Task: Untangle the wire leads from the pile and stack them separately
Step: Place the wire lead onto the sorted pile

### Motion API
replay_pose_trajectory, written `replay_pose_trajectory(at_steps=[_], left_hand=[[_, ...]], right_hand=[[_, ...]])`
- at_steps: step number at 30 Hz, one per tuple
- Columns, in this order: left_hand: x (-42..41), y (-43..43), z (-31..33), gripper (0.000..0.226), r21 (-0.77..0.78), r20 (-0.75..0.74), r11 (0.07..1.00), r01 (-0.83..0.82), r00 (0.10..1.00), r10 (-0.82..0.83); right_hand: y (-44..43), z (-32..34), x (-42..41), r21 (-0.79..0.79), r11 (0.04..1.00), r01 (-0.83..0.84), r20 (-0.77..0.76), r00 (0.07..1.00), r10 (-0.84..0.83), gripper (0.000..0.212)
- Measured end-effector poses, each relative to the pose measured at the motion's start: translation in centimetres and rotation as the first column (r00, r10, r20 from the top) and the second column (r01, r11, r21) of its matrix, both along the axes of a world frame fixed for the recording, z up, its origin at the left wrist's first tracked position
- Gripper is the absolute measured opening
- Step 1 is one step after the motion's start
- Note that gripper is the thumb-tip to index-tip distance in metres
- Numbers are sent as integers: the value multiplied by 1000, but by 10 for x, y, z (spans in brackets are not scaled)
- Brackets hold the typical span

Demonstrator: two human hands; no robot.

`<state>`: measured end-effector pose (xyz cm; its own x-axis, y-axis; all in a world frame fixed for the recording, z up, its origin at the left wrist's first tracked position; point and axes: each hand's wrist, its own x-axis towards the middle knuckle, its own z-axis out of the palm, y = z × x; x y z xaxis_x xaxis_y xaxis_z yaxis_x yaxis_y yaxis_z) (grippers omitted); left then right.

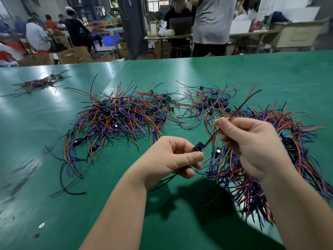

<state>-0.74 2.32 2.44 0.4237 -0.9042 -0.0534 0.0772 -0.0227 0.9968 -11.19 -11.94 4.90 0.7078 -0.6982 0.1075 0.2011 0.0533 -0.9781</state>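
One lead [243,103] is held above the near table [54,213], lifted off the piles. Its module [199,147] is pinched between thumb and forefinger of the left hand [173,156]. Its red and black wires are pinched in the curled fingers of the right hand [252,145], with the ends pointing up and far right.

The step is judged to be straightening before stacking. The wires are best drawn smoothly through the right fingers while the module is kept fixed, and the wires trailing under the left hand should be kept off the heap beside it.

Counted: two hands, one lead in hand and four groups of leads on the table. These are a large pile [122,114] at centre, a smaller pile [210,103] to its right, a heap [292,150] at the right and a bundle [41,82] far left. The leads in them are too many to be counted.
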Motion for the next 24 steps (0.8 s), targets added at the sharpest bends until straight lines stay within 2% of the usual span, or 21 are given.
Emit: replay_pose_trajectory(at_steps=[4,6,8,11,14,15,17,18,20,22,24], left_hand=[[1,1,-2,10,7,1,999,45,999,-45],[0,2,-2,11,5,-26,997,73,997,-72],[-1,4,-2,21,-1,-74,994,110,991,-110],[-1,7,-2,31,36,-62,973,228,972,-225],[0,8,-1,26,32,-59,968,250,967,-248],[1,7,0,24,-19,-95,975,221,970,-222],[3,4,2,22,-185,-257,974,132,950,-178],[3,3,3,24,-266,-346,962,64,925,-157],[5,2,3,35,-370,-460,926,-78,881,-109],[5,1,3,37,-413,-467,898,-152,882,-65],[3,-2,4,41,-413,-412,890,-192,911,5]], right_hand=[[-7,9,-4,141,982,122,77,988,-134,20],[-9,11,-5,237,959,157,148,969,-196,15],[-9,13,-4,304,939,161,227,945,-235,10],[-8,13,-3,361,920,152,340,897,-281,16],[-12,14,-5,384,918,103,420,865,-273,21],[-13,13,-5,371,924,95,396,884,-249,25],[-7,7,-2,259,964,66,258,957,-135,33],[-2,3,0,157,987,19,148,988,-43,36],[13,-6,5,-9,986,-165,-38,986,165,39],[25,-11,8,-84,942,-324,-51,946,321,40],[30,-14,9,-142,911,-386,-3,921,390,41]])
